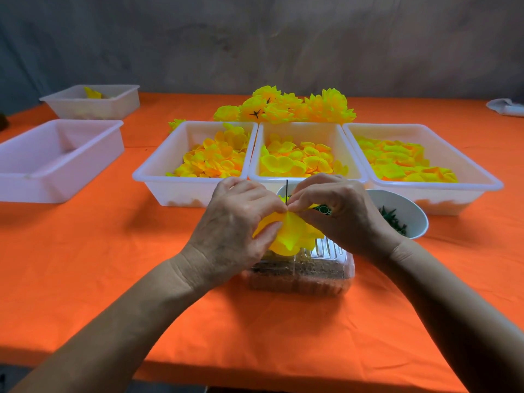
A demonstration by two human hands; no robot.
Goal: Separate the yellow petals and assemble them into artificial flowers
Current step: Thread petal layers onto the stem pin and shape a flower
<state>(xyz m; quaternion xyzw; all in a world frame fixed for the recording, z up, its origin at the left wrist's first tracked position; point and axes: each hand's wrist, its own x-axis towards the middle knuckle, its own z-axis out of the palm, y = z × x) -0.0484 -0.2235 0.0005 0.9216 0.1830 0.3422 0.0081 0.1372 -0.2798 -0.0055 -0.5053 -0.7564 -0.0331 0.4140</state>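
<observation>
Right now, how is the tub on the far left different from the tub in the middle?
The left tub looks empty; the middle tub holds yellow petals. The left tub stands apart; the middle tub sits between two others. Both are white plastic on the orange cloth.

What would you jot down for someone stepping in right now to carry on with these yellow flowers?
Left hand: pinches the yellow fabric petals being stacked on the thin dark wire pin.
Right hand: pinches the same petals at the pin.
Supplies: three white plastic trays of loose yellow petals; white bowl of green pieces at right.
Done: pile of finished yellow flowers behind the trays.
Left: finish this flower, then keep assembling from the trays.
</observation>
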